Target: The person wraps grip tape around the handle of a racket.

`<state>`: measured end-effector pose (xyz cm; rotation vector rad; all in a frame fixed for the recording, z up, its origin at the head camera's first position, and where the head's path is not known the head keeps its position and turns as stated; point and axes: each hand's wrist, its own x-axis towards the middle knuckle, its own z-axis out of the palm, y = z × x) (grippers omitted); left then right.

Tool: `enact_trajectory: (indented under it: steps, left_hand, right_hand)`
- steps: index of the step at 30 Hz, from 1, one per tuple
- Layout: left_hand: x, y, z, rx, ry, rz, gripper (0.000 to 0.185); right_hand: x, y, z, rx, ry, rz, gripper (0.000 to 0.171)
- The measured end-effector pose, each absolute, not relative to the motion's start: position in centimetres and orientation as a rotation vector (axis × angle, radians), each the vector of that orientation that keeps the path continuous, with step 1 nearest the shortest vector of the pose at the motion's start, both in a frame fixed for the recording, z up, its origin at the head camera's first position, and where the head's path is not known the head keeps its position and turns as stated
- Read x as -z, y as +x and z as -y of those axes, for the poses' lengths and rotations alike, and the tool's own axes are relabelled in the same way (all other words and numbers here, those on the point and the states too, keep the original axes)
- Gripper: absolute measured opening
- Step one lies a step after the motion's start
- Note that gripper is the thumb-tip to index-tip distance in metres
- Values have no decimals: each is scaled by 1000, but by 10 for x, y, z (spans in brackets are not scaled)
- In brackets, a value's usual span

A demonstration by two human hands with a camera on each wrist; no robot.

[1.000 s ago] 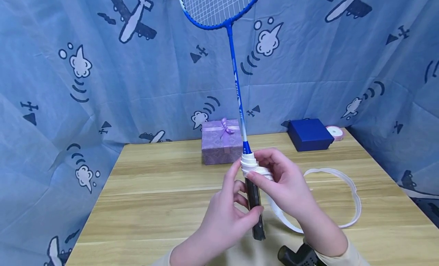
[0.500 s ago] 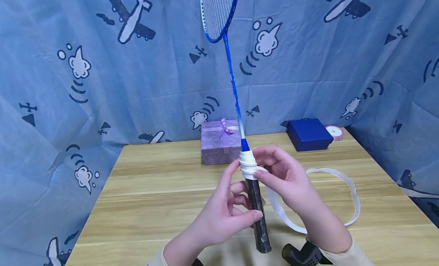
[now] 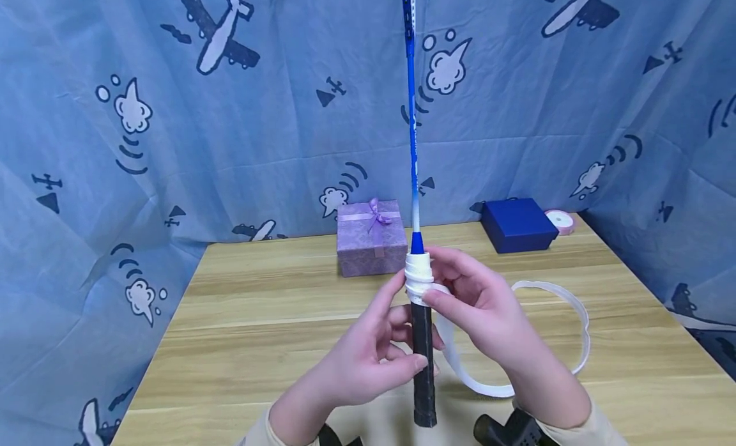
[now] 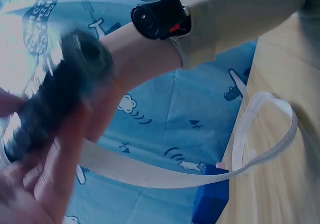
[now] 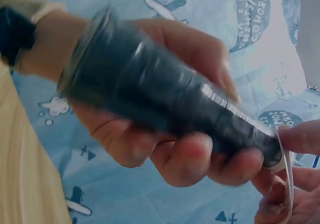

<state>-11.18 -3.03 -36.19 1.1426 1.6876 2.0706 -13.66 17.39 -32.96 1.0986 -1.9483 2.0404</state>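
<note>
The left hand (image 3: 368, 363) curls round the dark handle (image 3: 422, 363) of the upright racket (image 3: 413, 146), held above the table's (image 3: 259, 344) near edge. The right hand (image 3: 477, 305) pinches soft white tape (image 3: 517, 369) against its top. The racket looks light and stiff, best gripped at the handle.

racket (image 3: 412, 146): 1 | grip tape (image 3: 552, 318): 1 | gift boxes (image 3: 370, 236): 2 | ribbon roll (image 3: 560, 221): 1

I saw a wooden table (image 3: 259, 318) with a smooth, pale grain. The racket handle (image 3: 422, 363) looked dark and slightly glossy; the grip tape (image 3: 552, 289) was white, matt and soft-looking. The backdrop cloth (image 3: 172, 146) was creased blue fabric. The purple box (image 3: 370, 241) looked like textured paper.
</note>
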Motion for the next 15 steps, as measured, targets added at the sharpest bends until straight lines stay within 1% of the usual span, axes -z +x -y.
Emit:
enact_trajectory:
  steps: [3, 6, 11, 15]
  left_hand:
    - [359, -107, 27, -2028, 955, -1963, 97]
    - [357, -103, 23, -1928, 805, -2251, 100]
    - [357, -101, 20, -1789, 774, -2513, 102]
    - [356, -100, 24, -1843, 805, -2396, 99]
  right_hand:
    - [330, -136, -170, -1980, 965, 2018, 48]
    - [330, -135, -167, -1909, 857, 2086, 46]
    - [329, -132, -162, -1789, 769, 2158, 50]
    - [328, -132, -162, -1744, 797, 2180, 55]
